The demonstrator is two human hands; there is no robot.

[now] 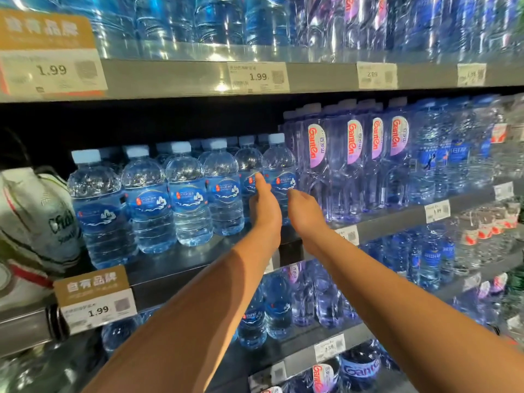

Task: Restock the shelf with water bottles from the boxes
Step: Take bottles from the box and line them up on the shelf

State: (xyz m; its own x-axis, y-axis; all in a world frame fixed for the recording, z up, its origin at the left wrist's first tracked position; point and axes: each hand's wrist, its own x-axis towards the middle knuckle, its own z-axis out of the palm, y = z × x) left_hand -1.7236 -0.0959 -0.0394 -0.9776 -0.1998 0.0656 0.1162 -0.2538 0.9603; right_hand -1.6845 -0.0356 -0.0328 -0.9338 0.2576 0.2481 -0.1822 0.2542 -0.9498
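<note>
a shop aisle of dark shelving fills the view, packed with bottled water on every level, and the upper shelf (170, 78) carries price tags along its front edge. on the middle shelf (175, 262) stands a row of blue-labelled water bottles (187, 194) with pale caps, all upright, with more of the same behind them. just to the right of the row stand taller purple-labelled bottles (354, 165), touching or nearly touching its last one. both bare arms reach in from below towards that end bottle (279, 165). the left hand (265, 208) lies against the bottle's left side with one straight finger (259, 180) pointing up beside the label. the right hand (304, 212) is at its lower right side, between it and the purple-labelled bottles. the rest of the fingers on both hands are hidden, so i cannot tell whether either hand grips the bottle or only touches it. a price tag (97, 310) reading 1.99 hangs at the shelf's front left, and a white and green bag (34, 217) sits at the far left.
</note>
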